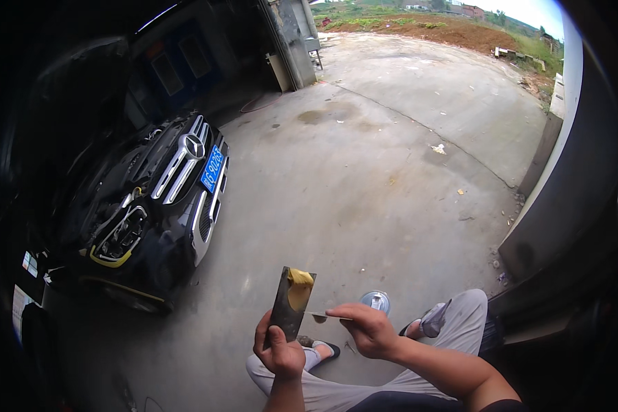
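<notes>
My left hand point(281, 350) grips a dark rectangular plate point(287, 316) held upright, with a patch of yellow paste point(299, 287) on its upper part. Just to the right, my right hand point(367, 329) pinches a thin flat scraper point(317, 316), held roughly level beside the plate, with a small dark smudge at its far end. Whether the scraper touches the plate I cannot tell. A round metal can point(375, 303) sits on the floor beyond my right hand, between my legs point(453, 343) in pale trousers.
A black car point(137, 233), hood raised and headlight area exposed, stands at the left. Concrete floor point(309, 192) with scattered debris runs out through a wide doorway to dirt and greenery. A dark wall point(556, 226) edges the right; a hose point(254, 106) lies near the back pillar point(292, 51).
</notes>
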The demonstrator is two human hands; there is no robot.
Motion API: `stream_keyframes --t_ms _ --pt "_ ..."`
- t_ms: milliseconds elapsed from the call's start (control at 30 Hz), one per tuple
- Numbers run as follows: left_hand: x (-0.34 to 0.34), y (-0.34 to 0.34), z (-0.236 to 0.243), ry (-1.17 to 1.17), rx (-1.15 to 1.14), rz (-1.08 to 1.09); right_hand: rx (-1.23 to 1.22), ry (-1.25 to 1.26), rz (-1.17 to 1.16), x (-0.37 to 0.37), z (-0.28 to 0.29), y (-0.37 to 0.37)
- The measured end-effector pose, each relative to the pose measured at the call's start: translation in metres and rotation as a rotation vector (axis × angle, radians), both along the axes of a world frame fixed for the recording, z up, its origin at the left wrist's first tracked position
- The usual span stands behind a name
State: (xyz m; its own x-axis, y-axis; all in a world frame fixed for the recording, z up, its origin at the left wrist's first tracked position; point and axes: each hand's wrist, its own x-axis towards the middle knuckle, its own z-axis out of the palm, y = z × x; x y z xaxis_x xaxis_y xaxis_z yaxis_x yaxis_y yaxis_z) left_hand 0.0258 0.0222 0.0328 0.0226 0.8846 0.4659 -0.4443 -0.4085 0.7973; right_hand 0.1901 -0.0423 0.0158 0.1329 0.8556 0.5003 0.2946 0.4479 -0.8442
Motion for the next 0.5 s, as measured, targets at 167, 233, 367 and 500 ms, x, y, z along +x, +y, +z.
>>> stream_keyframes --t_ms 167,233,367,500 --pt "-0.004 -0.006 -0.017 -0.321 -0.415 -0.309 0.210 0.983 0.237 0.018 0.041 0.014" --pt "0.000 -0.007 -0.024 -0.437 -0.502 -0.348 0.038 0.536 0.177 0.017 0.034 0.008" --pt "-0.009 0.000 -0.015 -0.330 -0.388 -0.255 -0.059 0.039 -0.096 0.042 0.020 0.012" --pt "0.003 -0.005 -0.039 0.258 0.055 0.043 0.103 0.124 -0.155 0.008 0.030 0.006"
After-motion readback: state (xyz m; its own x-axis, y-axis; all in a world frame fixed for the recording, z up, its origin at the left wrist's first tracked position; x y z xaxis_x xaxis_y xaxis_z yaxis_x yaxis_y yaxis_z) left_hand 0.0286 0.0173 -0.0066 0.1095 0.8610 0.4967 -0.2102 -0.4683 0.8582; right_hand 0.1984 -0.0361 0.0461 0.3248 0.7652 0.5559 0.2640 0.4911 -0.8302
